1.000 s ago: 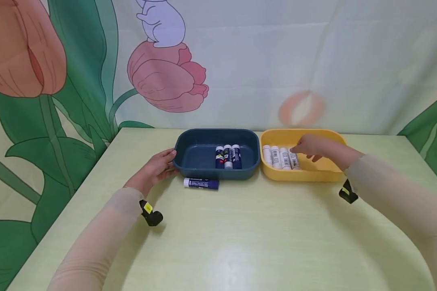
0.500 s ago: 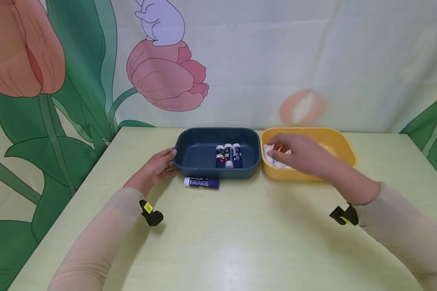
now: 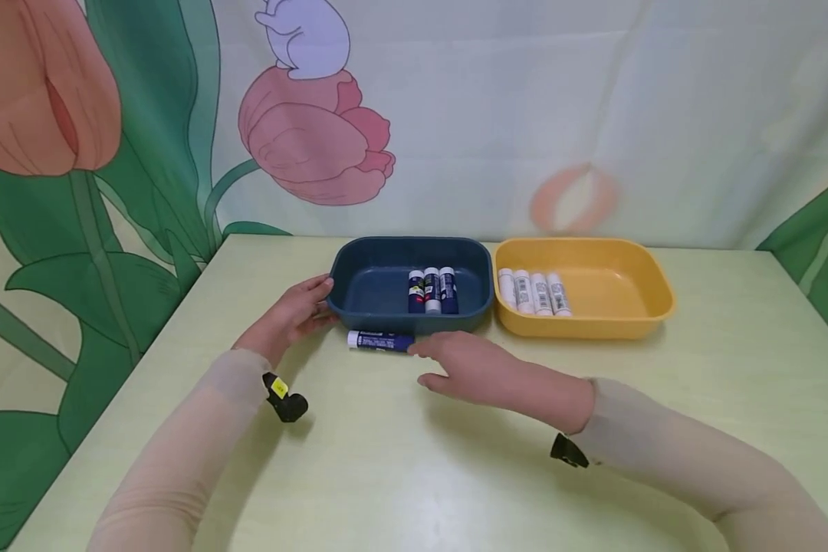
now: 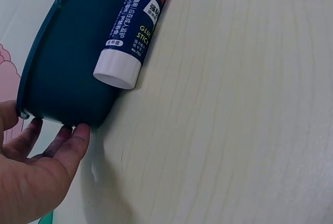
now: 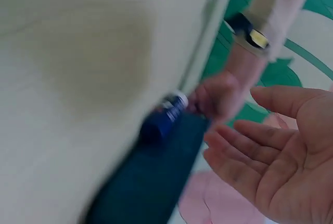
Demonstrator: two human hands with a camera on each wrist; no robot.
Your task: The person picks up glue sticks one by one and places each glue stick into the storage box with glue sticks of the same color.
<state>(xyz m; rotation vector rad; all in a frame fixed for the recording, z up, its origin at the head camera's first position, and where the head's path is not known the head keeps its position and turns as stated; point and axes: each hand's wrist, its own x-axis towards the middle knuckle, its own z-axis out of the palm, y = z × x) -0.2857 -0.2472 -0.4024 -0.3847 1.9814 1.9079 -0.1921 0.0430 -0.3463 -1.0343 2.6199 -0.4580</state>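
My left hand (image 3: 297,313) holds the left end of a dark blue plastic tray (image 3: 359,310), thumb at the rim and fingertips against the lower outer wall in the left wrist view. Lying along the tray's front is a blue glue stick (image 4: 136,24) with a white cap. My right hand (image 3: 472,368) hovers over the table by that stick's right end, fingers parted and holding nothing; in the right wrist view the palm (image 5: 291,161) faces it. Whether a fingertip touches the stick cannot be told. Several blue glue sticks (image 3: 432,291) lie side by side inside the tray.
To the right stands a yellow tray (image 3: 586,328) close against the blue one. Several white glue sticks (image 3: 540,294) lie in a row at its left side. Behind the pale table (image 3: 386,460) hangs a cloth printed with flowers (image 3: 317,138).
My right hand has come out of the yellow tray and moved left and nearer, to the loose blue glue stick. The white sticks stay in the yellow tray. My left hand has stayed put.
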